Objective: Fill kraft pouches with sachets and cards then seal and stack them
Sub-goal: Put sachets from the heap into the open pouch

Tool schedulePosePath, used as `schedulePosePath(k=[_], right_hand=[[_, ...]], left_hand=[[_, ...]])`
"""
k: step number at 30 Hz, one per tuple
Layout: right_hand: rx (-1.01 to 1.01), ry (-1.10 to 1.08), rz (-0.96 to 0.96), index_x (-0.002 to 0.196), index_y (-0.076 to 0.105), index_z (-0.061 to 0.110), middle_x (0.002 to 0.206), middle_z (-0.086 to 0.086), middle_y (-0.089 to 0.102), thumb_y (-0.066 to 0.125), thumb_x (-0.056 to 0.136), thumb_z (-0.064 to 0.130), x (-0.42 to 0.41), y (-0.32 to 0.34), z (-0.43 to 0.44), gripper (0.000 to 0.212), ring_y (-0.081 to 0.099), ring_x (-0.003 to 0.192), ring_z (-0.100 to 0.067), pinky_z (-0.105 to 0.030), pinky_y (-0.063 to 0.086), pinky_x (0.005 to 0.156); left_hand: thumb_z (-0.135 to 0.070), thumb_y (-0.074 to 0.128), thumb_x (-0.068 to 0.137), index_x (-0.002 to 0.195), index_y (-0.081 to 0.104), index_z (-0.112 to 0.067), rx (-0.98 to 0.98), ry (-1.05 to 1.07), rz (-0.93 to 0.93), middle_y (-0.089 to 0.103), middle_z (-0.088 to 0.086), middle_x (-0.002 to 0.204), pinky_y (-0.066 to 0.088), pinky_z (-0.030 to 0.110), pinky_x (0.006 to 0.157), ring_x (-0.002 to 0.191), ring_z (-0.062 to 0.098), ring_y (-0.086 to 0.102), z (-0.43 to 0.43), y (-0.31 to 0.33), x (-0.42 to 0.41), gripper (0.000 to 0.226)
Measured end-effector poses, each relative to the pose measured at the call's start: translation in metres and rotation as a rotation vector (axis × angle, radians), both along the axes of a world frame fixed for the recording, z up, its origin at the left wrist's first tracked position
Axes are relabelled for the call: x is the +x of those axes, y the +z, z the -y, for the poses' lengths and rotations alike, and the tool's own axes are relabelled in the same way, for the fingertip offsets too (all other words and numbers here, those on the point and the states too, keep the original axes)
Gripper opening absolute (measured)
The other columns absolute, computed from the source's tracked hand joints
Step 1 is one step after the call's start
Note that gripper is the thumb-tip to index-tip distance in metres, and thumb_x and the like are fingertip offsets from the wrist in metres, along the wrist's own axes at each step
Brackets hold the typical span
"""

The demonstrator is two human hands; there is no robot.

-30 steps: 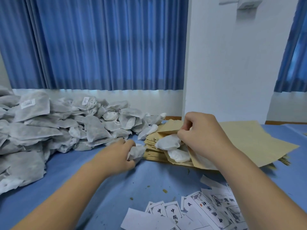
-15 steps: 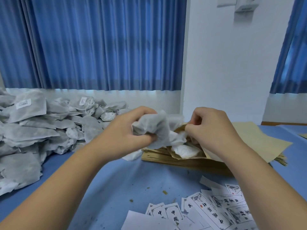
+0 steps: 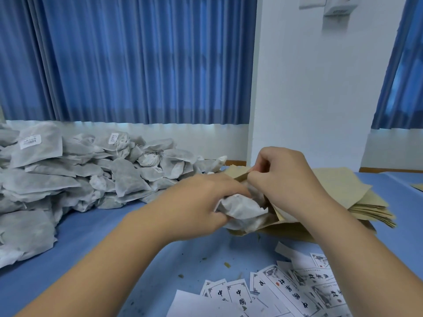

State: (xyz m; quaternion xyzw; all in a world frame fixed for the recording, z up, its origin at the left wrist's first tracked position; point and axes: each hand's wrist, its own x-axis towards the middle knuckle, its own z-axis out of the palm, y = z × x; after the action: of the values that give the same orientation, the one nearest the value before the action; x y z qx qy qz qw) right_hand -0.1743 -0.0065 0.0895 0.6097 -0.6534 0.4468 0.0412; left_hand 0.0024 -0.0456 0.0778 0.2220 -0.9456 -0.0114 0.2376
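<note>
Sachets (image 3: 240,208) fill my left hand (image 3: 201,207), fingers curled round a crumpled bunch of them, right at the mouth of the kraft pouch (image 3: 270,221). My right hand (image 3: 283,179) pinches the pouch's upper lip just above and beyond that bunch, holding the mouth open toward my left. The pouch's long axis runs away from my left grip to the right, over the stack of flat pouches (image 3: 366,209), so I judge the push goes rightward along it. Cards (image 3: 286,291) lie nearer me, below my right wrist, closer to that hand.
</note>
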Motion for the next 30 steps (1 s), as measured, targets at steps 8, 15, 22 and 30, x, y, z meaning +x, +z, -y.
schedulePosePath(k=[8, 15, 22, 30], right_hand=[[-0.031, 0.032, -0.004, 0.065, 0.061, 0.015, 0.070, 0.005, 0.063, 0.062, 0.072, 0.015, 0.011, 0.003, -0.002, 0.008, 0.059, 0.068, -0.011, -0.025, 0.046, 0.057], [-0.088, -0.018, 0.029, 0.062, 0.060, 0.015, 0.073, 0.003, 0.068, 0.063, 0.070, 0.014, 0.013, 0.009, -0.006, 0.008, 0.061, 0.070, -0.012, -0.030, 0.052, 0.065], [-0.077, -0.087, 0.081, 0.064, 0.061, 0.013, 0.074, 0.001, 0.066, 0.061, 0.071, 0.011, 0.011, 0.007, -0.004, 0.007, 0.059, 0.073, -0.012, -0.025, 0.047, 0.061], [-0.056, 0.004, 0.115, 0.064, 0.062, 0.014, 0.075, 0.004, 0.069, 0.064, 0.071, 0.013, 0.016, 0.005, -0.004, 0.008, 0.063, 0.074, -0.012, -0.030, 0.051, 0.067]], left_hand=[[-0.034, 0.058, 0.085, 0.108, 0.045, -0.024, -0.093, 0.275, -0.098, 0.051, -0.008, 0.096, 0.034, 0.030, 0.067, 0.099, 0.017, 0.047, -0.003, -0.012, -0.016, 0.029], [-0.016, 0.059, 0.084, 0.098, 0.055, -0.012, -0.160, 0.220, -0.162, 0.042, 0.000, 0.103, 0.046, 0.043, 0.071, 0.091, 0.024, 0.046, -0.010, -0.017, -0.025, 0.015], [-0.007, 0.060, 0.085, 0.102, 0.066, -0.006, -0.167, 0.008, -0.075, 0.053, 0.008, 0.109, 0.044, 0.040, 0.079, 0.096, 0.025, 0.051, -0.014, -0.014, -0.028, 0.018], [-0.014, 0.073, 0.061, 0.075, 0.065, -0.013, -0.433, 0.223, -0.157, 0.062, 0.000, 0.075, 0.039, 0.034, 0.060, 0.069, 0.027, 0.050, -0.007, -0.017, -0.024, 0.016]])
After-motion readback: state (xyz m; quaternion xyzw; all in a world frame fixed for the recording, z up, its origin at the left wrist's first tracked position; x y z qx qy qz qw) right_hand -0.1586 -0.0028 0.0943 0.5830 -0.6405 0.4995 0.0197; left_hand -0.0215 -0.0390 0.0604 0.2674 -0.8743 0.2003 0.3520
